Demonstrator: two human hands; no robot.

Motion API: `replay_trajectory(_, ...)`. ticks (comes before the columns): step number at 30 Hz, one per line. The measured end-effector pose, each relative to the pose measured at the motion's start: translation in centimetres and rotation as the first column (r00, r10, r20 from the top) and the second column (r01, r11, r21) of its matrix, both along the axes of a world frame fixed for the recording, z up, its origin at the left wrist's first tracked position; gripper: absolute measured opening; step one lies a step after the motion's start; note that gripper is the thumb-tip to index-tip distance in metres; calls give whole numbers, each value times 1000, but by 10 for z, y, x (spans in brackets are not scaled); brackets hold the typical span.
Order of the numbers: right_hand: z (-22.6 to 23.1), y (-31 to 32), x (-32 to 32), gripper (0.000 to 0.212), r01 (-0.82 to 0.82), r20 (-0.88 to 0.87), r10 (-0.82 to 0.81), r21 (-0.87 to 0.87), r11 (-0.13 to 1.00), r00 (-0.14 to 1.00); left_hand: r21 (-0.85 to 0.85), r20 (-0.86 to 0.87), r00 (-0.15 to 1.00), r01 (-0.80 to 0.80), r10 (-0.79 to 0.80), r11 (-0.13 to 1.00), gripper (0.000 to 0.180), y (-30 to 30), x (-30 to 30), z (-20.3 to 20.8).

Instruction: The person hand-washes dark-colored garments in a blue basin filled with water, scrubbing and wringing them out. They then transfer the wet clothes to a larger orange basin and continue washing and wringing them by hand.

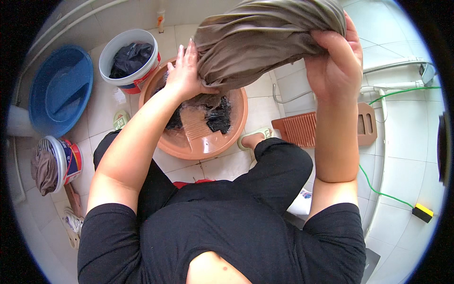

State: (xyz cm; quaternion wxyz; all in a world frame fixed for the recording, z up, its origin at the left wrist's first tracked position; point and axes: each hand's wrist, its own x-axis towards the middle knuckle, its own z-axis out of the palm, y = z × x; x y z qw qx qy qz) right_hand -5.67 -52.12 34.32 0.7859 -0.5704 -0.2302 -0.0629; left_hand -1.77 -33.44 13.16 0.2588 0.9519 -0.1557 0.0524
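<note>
- Two hands [184, 72]
- One held brownish cloth [265, 47]
- Two white buckets [103, 71]
- Two basins: one blue basin [52, 90], one orange-brown basin [240, 118]
- Two pale green slippers [121, 119]
- One loose ribbed washboard [294, 130]
- One yellow-and-black sponge [422, 213]
- Two black-trousered legs [279, 163]

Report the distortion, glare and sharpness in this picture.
Head view: corners are black, and the white pipe at right bows; head view: glare glints inside the terracotta basin; head view: folds in the brown cloth look fairly sharp.
</note>
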Motion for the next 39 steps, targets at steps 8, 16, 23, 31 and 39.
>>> replay_trajectory(8,-68,-44,-2,47,227,-218,-207,71,971,954,-821,-571,785,-551,-241,152,35,11,34,-25)
replay_trajectory(16,-212,-20,-10,74,215,-980,102,139,967,171,-811,-287,814,-487,-505,-324,23,0,16,2)
replay_trajectory(23,-222,5,5,98,71,-702,458,583,809,545,-941,-296,703,-330,-646,71,22,-27,-28,10)
replay_trajectory(31,-209,2,13,74,65,-648,408,577,814,643,-836,-105,677,336,-728,433,45,-13,-31,15)
replay_trajectory(39,-205,13,12,49,92,-716,133,266,960,685,-824,-366,669,-556,-646,-108,43,13,-26,0)
